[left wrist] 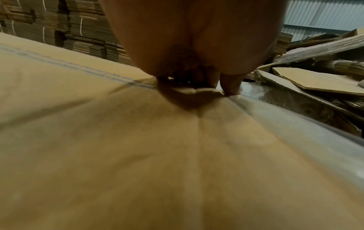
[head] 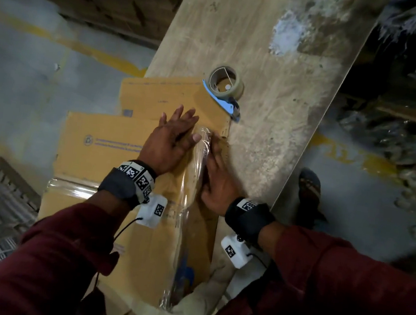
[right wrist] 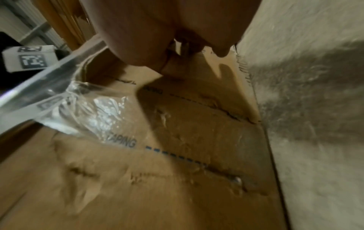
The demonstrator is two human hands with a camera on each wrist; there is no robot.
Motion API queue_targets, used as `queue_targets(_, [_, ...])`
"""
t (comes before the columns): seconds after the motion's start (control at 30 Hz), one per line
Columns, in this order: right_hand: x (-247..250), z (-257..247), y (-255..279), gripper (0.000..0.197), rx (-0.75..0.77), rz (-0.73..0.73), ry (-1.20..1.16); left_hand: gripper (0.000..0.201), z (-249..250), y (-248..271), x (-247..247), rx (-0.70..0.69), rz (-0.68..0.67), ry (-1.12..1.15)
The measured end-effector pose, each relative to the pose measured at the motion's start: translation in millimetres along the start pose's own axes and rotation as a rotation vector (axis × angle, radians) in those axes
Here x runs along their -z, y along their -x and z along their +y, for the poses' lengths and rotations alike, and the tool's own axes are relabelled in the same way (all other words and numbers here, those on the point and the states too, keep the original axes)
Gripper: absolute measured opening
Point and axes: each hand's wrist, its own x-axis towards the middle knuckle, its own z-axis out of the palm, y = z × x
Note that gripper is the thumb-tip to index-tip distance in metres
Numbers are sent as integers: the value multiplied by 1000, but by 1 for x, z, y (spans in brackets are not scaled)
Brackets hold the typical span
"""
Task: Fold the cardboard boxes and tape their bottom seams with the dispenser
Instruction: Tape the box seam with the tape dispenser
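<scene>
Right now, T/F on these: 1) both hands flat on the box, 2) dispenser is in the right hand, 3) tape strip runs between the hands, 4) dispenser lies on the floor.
1) True: left hand and right hand press flat on the cardboard box.
2) False: the dispenser lies free beyond the hands.
3) True: the clear tape strip runs between them.
4) False: it rests on the table.

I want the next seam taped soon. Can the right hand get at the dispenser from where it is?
Probably yes. The dispenser sits on the table just beyond the box, ahead of the right hand. Nothing lies between them, and that hand presses flat on the tape, holding nothing.
</scene>
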Motion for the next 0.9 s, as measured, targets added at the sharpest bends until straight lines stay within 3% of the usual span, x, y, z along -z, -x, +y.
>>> queue_targets(0.13, [10,7,14,93,-31,-53,115,61,0,0,0,-2,2,-3])
queue_targets(0.2, [26,16,8,82,31,53,63,62,1,0,0,2,2,-6])
queue_targets(0.33, [48,28,-34,48,16,282,26,61,-3,0,-1,1,6,-7])
queue_targets(0.43, [42,29,-57,41,93,163,-14,57,-4,-1,-1,-10,10,-7])
queue_targets(0.63, [50,34,-70,27,-40,95,-264,48,-4,0,-1,-7,18,-3])
queue_targets(0.8, [67,48,-83,23,58,37,-111,48,-3,-1,-2,-9,26,-5])
queue_targets(0.9, [80,42,-86,22,-64,-73,-160,50,-2,-1,0,0,19,2])
